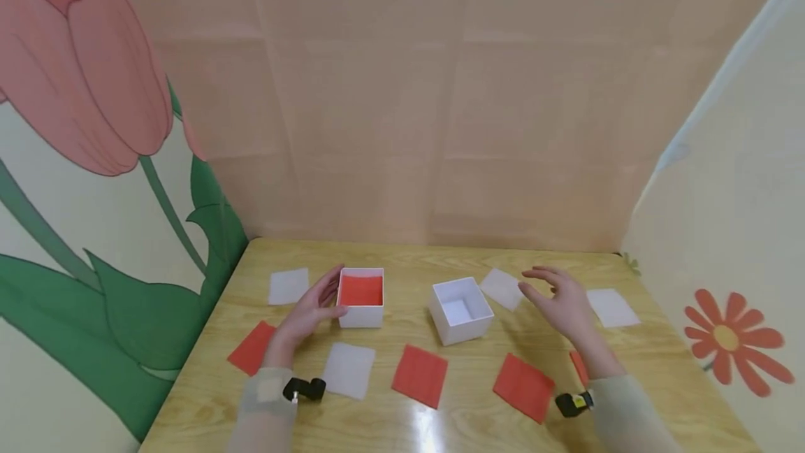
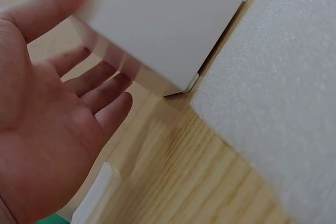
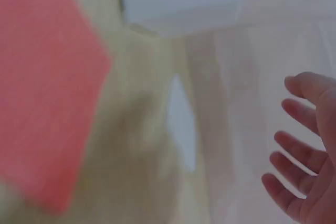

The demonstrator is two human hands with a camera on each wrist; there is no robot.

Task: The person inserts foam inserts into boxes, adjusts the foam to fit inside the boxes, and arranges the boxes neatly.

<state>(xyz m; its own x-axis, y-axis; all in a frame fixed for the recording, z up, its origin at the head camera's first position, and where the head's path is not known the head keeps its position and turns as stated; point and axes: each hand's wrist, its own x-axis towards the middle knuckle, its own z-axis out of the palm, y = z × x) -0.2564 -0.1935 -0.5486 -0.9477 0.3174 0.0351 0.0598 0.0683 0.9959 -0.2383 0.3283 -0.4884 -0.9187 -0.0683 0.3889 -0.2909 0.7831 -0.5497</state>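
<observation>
My left hand (image 1: 309,313) holds the left side of a white open-topped box (image 1: 361,317). Its thumb lies at the near left corner, and its fingertips meet the side wall of the box (image 2: 157,19) in the left wrist view. Inside that box a red square piece (image 1: 361,291) shows. To the right stands a second white box (image 1: 465,331), turned at an angle, its bare white floor visible. My right hand (image 1: 562,301) hovers above the table with fingers spread and nothing in them. Nearest to it lies a white foam sheet (image 1: 501,289).
Other white foam sheets lie at the back left (image 1: 288,286), front left (image 1: 349,370) and far right (image 1: 613,307). Red squares rest at the left (image 1: 253,348), middle (image 1: 420,376) and right (image 1: 524,388); another red piece (image 1: 578,368) is partly behind my right forearm. Cloth walls (image 1: 402,103) enclose the table.
</observation>
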